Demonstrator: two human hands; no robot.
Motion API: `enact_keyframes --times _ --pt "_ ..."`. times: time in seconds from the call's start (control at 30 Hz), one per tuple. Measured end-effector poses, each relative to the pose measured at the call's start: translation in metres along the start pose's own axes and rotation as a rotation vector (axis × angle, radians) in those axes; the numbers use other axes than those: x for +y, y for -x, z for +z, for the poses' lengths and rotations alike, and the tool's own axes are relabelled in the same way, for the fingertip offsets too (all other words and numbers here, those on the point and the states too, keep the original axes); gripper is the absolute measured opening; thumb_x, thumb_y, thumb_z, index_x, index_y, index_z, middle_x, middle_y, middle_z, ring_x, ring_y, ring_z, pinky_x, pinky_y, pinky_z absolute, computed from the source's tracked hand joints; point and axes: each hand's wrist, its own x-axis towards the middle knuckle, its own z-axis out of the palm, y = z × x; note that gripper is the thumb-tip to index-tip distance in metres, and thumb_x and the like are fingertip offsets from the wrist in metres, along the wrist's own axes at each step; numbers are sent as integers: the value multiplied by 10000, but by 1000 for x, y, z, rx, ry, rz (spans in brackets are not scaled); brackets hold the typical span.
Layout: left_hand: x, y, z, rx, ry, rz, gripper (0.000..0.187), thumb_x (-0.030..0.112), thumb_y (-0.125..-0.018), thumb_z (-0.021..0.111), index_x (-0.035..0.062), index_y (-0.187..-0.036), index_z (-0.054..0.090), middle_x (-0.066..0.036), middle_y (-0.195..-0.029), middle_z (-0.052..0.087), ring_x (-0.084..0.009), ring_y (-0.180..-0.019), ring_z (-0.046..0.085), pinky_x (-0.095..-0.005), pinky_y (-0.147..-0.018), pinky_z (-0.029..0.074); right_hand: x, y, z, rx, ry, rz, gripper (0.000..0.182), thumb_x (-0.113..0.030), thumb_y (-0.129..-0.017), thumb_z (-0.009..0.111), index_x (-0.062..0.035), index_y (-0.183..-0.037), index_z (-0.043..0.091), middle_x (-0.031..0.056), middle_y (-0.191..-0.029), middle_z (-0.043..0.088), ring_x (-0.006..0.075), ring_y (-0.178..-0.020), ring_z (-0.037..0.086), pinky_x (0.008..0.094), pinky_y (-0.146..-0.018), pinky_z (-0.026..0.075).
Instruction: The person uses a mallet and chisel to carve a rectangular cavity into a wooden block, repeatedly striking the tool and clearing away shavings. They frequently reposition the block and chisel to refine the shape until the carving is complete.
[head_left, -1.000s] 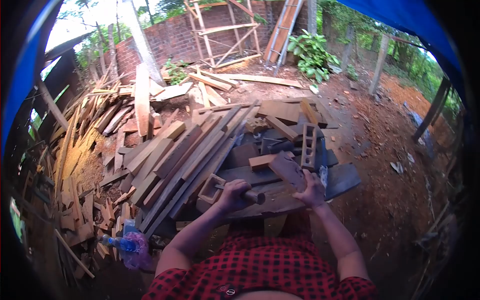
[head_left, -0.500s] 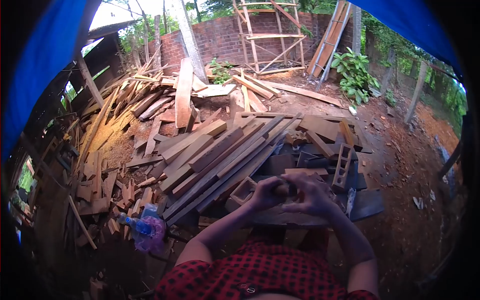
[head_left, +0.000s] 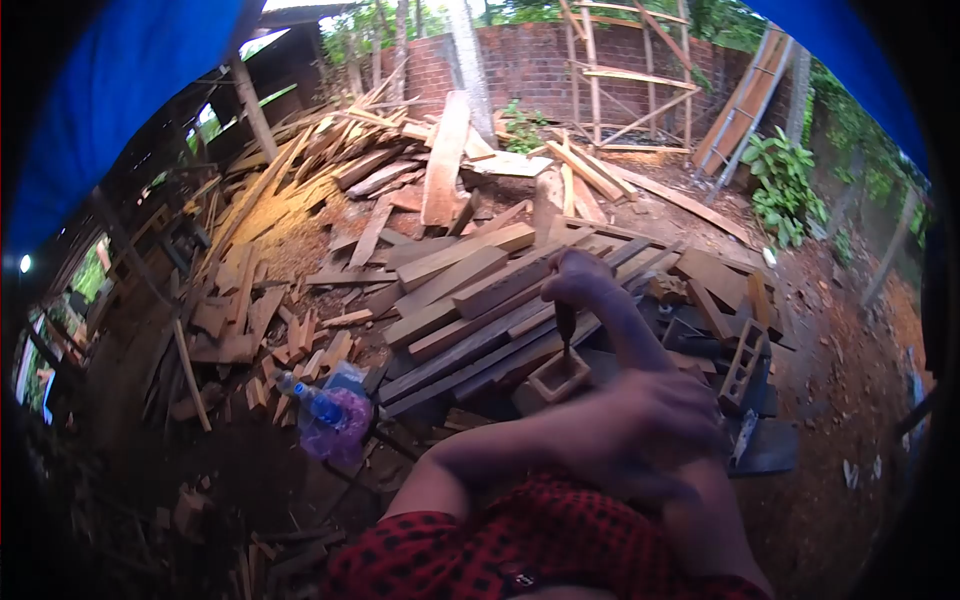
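My right hand point(head_left: 583, 278) is raised over the wood pile, its fingers closed round a slim, dark-handled tool with a thin tip point(head_left: 565, 322). This tool points down at a small open wooden box frame point(head_left: 558, 377) on the work surface. My left hand point(head_left: 655, 425), smeared by motion, crosses in front of my right forearm and overlaps it. Right of both hands, a wooden piece with several square openings point(head_left: 742, 368) leans among dark wood pieces.
Stacked timber beams point(head_left: 470, 285) lie beyond my hands. A pink plastic bag with a blue-capped bottle point(head_left: 335, 420) hangs at the left. Scrap wood and sawdust point(head_left: 285, 230) cover the ground behind. A brick wall point(head_left: 520, 70) and a wooden frame point(head_left: 640, 75) stand at the back.
My hands were together over the work surface. The right has moved up and forward with the tool; the left has swung across my right forearm. The view has turned left.
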Motion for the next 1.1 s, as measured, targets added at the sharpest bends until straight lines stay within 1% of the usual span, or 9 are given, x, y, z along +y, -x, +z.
enact_keyframes --times 0.1,0.2,0.3,0.37,0.43,0.53,0.67,1.0,1.1 --pt "8 -47 38 -206 -62 416 472 469 -823 655 0 -871 630 -122 -893 640 -289 -812 608 -402 -705 484 -22 -13 14 57 -9 44 313 -259 -571 719 -61 -812 686 126 -852 694 270 -844 673 357 -763 507" --pt "-20 -55 97 -464 300 360 573 553 -867 557 -7 -791 645 -191 -765 608 -383 -758 589 -476 -698 448 -31 -12 20 78 2 44 315 -271 -574 716 -76 -820 696 123 -871 698 267 -899 667 349 -815 494" --pt "-21 -59 120 -475 713 271 640 555 -931 467 -39 -756 628 -231 -725 604 -427 -766 586 -470 -698 453 -29 -14 23 93 15 39 304 -264 -582 703 -77 -822 698 124 -877 700 275 -895 667 351 -814 496" --pt "-17 -63 116 -557 693 178 643 533 -947 465 -66 -763 610 -235 -767 631 -409 -789 608 -454 -696 457 -29 -15 24 93 17 46 302 -256 -583 692 -75 -825 696 130 -871 698 279 -890 668 354 -812 497" --pt "-12 -69 115 -759 840 92 587 452 -1014 388 -104 -973 572 -302 -959 607 -419 -953 571 -453 -865 411 -28 -13 24 96 13 51 300 -248 -585 682 -73 -827 695 136 -864 696 284 -885 668 358 -809 498" --pt "-33 -62 151 -514 950 88 628 509 -956 474 -77 -771 599 -193 -729 622 -317 -757 624 -421 -688 464 -21 -6 20 116 -19 36 284 -230 -576 660 -66 -807 678 145 -838 688 293 -862 669 366 -796 500" --pt "-44 -68 153 -656 1032 -22 600 499 -945 510 -82 -825 596 -108 -741 589 -193 -727 537 -357 -693 459 -10 2 13 144 -54 49 257 -225 -565 648 -56 -759 635 150 -790 669 299 -830 664 382 -775 499" --pt "-45 -67 177 -655 1196 -30 570 502 -916 549 -53 -804 613 -65 -742 599 -172 -711 547 -345 -651 462 -12 17 12 154 -84 23 253 -238 -573 655 -62 -750 617 137 -780 658 314 -829 658 401 -770 490" --pt "-42 -62 168 -691 1264 -300 567 505 -902 569 -44 -770 619 -62 -727 602 -152 -679 538 -345 -606 455 -11 21 9 133 -99 35 249 -239 -576 653 -63 -750 617 137 -780 657 315 -830 657 400 -768 490"
